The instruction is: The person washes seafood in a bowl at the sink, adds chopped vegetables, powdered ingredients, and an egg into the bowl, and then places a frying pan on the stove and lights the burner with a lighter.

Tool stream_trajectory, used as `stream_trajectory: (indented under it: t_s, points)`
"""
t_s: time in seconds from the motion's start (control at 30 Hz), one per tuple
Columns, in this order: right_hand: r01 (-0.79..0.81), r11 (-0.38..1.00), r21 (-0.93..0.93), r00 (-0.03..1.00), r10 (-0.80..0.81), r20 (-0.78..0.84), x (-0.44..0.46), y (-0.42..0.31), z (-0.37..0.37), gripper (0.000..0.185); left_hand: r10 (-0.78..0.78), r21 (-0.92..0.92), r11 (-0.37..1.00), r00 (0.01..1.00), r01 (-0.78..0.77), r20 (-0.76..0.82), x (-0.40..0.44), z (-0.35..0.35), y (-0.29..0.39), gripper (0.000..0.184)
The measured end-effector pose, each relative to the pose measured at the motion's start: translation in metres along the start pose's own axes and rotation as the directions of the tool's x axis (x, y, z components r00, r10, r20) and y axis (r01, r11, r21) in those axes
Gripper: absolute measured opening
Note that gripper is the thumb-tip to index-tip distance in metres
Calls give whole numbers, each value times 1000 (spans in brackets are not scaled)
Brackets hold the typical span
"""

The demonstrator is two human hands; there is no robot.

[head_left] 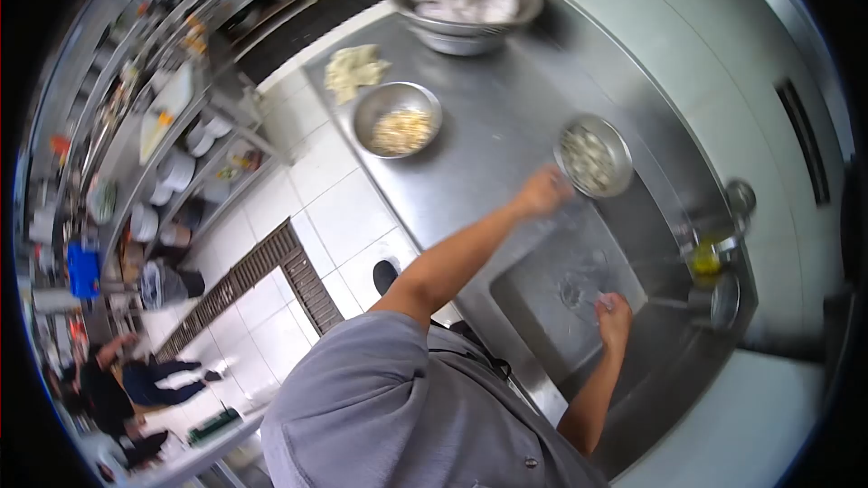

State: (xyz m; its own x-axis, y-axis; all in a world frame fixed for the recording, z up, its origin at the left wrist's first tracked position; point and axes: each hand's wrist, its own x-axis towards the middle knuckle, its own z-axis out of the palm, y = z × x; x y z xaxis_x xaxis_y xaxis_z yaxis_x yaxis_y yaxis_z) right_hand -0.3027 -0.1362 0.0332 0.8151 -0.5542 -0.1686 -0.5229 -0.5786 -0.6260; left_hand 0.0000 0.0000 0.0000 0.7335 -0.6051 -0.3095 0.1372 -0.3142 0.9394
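My left hand (545, 191), smeared by motion, is beside the near rim of a metal bowl (618, 183) that holds greyish-white pieces (588, 159). Whether it touches the bowl or holds anything I cannot tell. Over the sink basin (533, 303), the fingers of my right hand (614, 314) are pinched together. A small pale bit seems to show at their tips, too small to name. Below that hand lies the sink's drain (570, 293).
On the steel counter (484, 140) stand a bowl (363, 117) of yellowish pieces, a crumpled cloth (354, 70) and a large basin (457, 36) with pale contents. A container of yellow liquid (706, 258) stands by the wall. Another person (108, 389) is across the tiled floor, near shelves.
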Motion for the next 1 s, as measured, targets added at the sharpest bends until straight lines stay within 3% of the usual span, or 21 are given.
stream_trajectory:
  t_s: [0.03, 0.07, 0.1, 0.17, 0.23, 0.3, 0.4, 0.43, 0.47, 0.5, 0.57, 0.6, 0.63, 0.7, 0.77, 0.8, 0.83, 0.87, 0.9, 0.93, 1.0]
  points:
    - [27, 999, 35, 1000, -27, 11, 9, -11, -11, 11, 575, 393, 733, 814, -556, 80, -5, 23, -23, 45]
    - [55, 996, 74, 998, -57, 28, 20, -24, -17, 10, 521, 145, 795, 786, -589, 332, -42, 24, 8, 52]
    - [115, 993, -8, 992, -115, 46, 25, -127, 18, 10, 593, -119, 786, 686, -606, 422, -75, -58, 9, 55]
    - [173, 932, 318, 979, -199, 49, 26, -212, 68, 8, 553, -118, 820, 724, -560, 413, -121, -113, -8, 49]
    - [171, 929, 329, 962, -229, 146, 32, -289, 118, 8, 551, -30, 824, 789, -565, 273, -140, -184, -25, 45]
    - [257, 863, 435, 946, -316, 68, 36, -354, 180, 16, 538, 42, 837, 835, -545, 112, -153, -253, -50, 40]
    - [329, 869, 368, 836, -450, 315, 55, -403, 285, 27, 388, -1, 914, 872, -407, -300, -180, -356, -114, 27]
    - [429, 857, 285, 785, -510, 351, 59, -425, 324, 30, 172, -217, 938, 907, -270, -385, -191, -393, -129, 28]
    - [469, 778, 418, 724, -610, 323, 64, -440, 371, 29, -45, -448, 880, 913, -156, -406, -200, -422, -148, 30]
    - [486, 762, 427, 684, -636, 358, 63, -462, 411, 29, -64, -457, 873, 889, -171, -454, -212, -448, -167, 30]
    - [282, 883, 375, 606, -467, 644, 55, -505, 488, 26, -279, -781, 586, 851, -216, -445, -241, -494, -209, 40]
    - [227, 920, 318, 525, -391, 756, 47, -527, 524, 25, -353, -783, 565, 783, -259, -513, -260, -510, -231, 51]
    - [181, 950, 253, 432, -308, 848, 37, -550, 561, 23, -466, -693, 681, 590, -236, -659, -281, -522, -252, 50]
    - [461, 883, 95, 267, -239, 934, 4, -607, 631, 24, -559, -578, 794, 146, -190, -816, -336, -537, -293, 48]
    - [889, 310, 336, -64, -643, 763, -31, -621, 759, 34, -619, -569, 784, -229, -248, -751, -393, -529, -364, 44]
    - [866, 313, 389, -142, -592, 793, -72, -660, 802, 44, -689, -633, 725, -260, -273, -677, -435, -526, -367, 42]
    - [829, 244, 504, -249, -646, 722, -124, -714, 828, 51, -636, -590, 771, -343, -240, -691, -460, -510, -405, 43]
    - [725, 542, 425, -279, -334, 901, -185, -812, 781, 70, -678, -572, 735, -363, -364, -639, -483, -497, -423, 45]
    - [167, 831, 531, -464, -409, 786, -223, -830, 834, 93, -766, -603, 642, -354, -474, -537, -510, -499, -390, 44]
    - [23, 760, 649, -402, -587, 702, -262, -875, 806, 106, -779, -574, 627, -436, -527, -450, -523, -492, -383, 40]
    - [552, 381, 742, -251, -773, 583, -311, -922, 812, 101, -786, -591, 615, -471, -522, -402, -537, -466, -398, 40]
